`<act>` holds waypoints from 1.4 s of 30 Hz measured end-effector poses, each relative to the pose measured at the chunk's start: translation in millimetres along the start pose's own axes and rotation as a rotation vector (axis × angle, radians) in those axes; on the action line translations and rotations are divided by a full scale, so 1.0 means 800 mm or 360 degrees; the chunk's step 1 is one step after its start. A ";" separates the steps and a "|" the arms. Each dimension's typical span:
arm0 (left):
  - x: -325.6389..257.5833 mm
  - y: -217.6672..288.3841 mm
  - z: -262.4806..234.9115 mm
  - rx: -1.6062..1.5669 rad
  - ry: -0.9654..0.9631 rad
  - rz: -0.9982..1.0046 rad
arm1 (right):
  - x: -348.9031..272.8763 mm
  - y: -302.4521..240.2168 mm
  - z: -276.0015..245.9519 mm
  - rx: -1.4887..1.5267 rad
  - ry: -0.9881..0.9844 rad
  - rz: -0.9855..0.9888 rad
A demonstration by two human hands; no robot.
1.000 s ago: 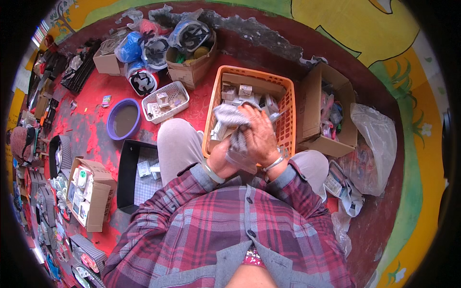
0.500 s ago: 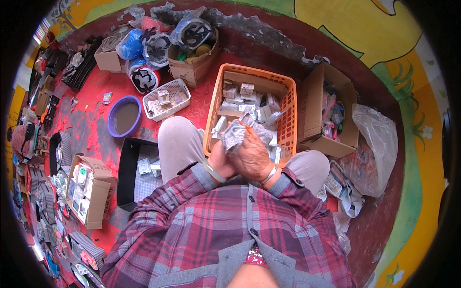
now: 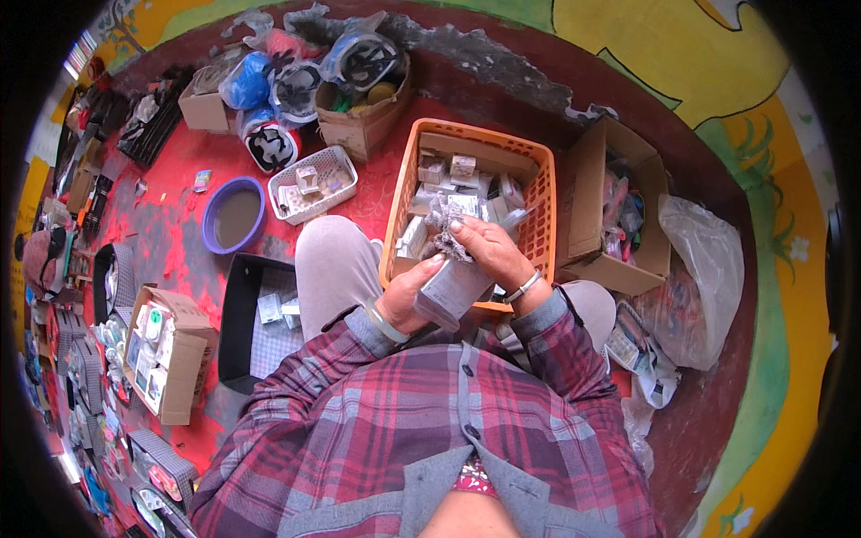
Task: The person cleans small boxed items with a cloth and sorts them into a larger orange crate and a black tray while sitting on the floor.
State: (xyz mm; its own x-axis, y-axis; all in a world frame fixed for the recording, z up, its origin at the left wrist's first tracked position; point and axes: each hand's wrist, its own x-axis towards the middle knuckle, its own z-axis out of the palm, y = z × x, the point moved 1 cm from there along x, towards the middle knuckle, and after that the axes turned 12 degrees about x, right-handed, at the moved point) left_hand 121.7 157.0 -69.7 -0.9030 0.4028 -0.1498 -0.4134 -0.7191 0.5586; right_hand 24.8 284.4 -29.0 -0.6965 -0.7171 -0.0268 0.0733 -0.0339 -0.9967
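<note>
Over my lap, my left hand [image 3: 405,298] grips a small pale box [image 3: 456,289] that looks wrapped in clear film, its thumb near the upper edge. My right hand [image 3: 499,255] pinches a crumpled grey cloth [image 3: 444,220] against the far end of that box. Beyond both hands, between my knees, stands an orange plastic basket [image 3: 544,193] with several small white boxes [image 3: 463,167] and clear packets inside. Part of the basket's near side is hidden behind my hands.
Left of my knee lies a black tray [image 3: 235,314] holding small boxes. Farther off are a purple basin [image 3: 208,224] of murky water and a white basket [image 3: 285,213]. An open carton [image 3: 587,193] and a clear plastic bag [image 3: 704,269] stand right. Another carton [image 3: 184,377] sits left.
My hands were pressed together around the cloth. Now they have parted somewhat, the right has moved right, and the pale box shows between them, with the cloth at its far end.
</note>
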 end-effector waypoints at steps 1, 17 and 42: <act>-0.003 0.001 0.000 -0.0031 -0.0017 0.0007 | -0.001 0.001 0.003 0.0064 0.0006 0.0040; -0.088 0.109 -0.037 -0.0087 -0.0022 0.0849 | -0.023 0.002 0.027 0.0601 0.0105 0.0330; -0.298 0.059 -0.418 0.0472 0.2592 0.0474 | -0.089 0.054 -0.044 -0.1640 0.0060 -0.0418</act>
State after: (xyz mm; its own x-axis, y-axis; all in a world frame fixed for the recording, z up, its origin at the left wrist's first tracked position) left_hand 278.0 -162.4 -280.2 -0.1908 -0.8189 -0.5413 -0.3543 -0.4568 0.8160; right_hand 52.4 358.1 -73.0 -0.6254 -0.7504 0.2137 -0.7100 0.4338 -0.5547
